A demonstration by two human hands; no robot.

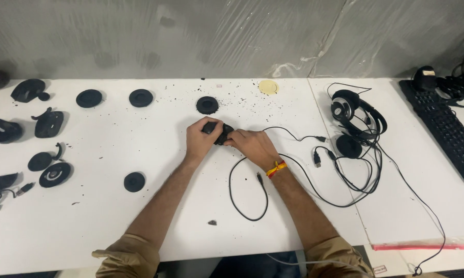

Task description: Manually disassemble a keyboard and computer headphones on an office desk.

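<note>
Gripping from both sides, the left hand (201, 139) and right hand (252, 146) pinch a small black rounded plastic earpiece (219, 132) at frame centre on the white table (139, 221). A round black foam pad (207, 105) lies just above (surrounded by black crumbs); a black-and-silver wired headset (353, 116) sits right of centre.

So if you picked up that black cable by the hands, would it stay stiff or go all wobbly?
Probably wobbly: the cable lies in a loose loop on the table, so it likely bends easily. It looks thin, so probably light. Its plug end would likely dangle and drag behind.
</note>
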